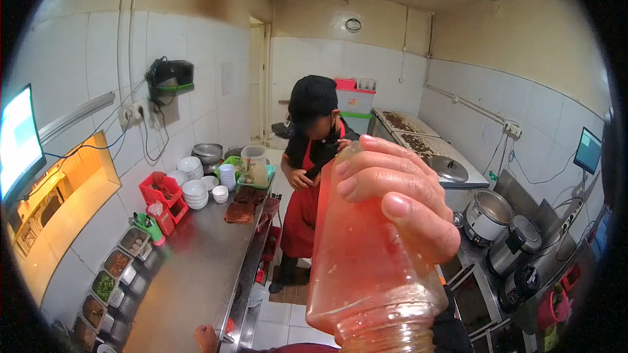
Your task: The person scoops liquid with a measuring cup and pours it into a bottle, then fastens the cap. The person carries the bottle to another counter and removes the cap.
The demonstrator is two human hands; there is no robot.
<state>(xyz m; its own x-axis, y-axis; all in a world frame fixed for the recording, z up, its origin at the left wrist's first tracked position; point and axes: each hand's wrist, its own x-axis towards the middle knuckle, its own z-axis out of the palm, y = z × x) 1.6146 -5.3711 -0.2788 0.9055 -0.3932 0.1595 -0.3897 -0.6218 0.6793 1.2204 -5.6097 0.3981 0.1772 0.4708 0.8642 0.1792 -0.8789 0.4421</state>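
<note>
A large translucent jar with a reddish-orange tint fills the middle foreground. Its ribbed, threaded neck points down toward me, and its base end is up. My right hand reaches in from the right, fingers wrapped around the upper end of the jar. Only a small part of my left hand shows at the bottom edge, by the rim of the steel counter; its fingers are too cut off to read. Close to that hand is a small red item, partly cropped.
A person in a black cap and red apron stands ahead. Along the left wall are ingredient trays, a red rack, and stacked white bowls. A rice cooker and pots stand right. A chest freezer sits behind.
</note>
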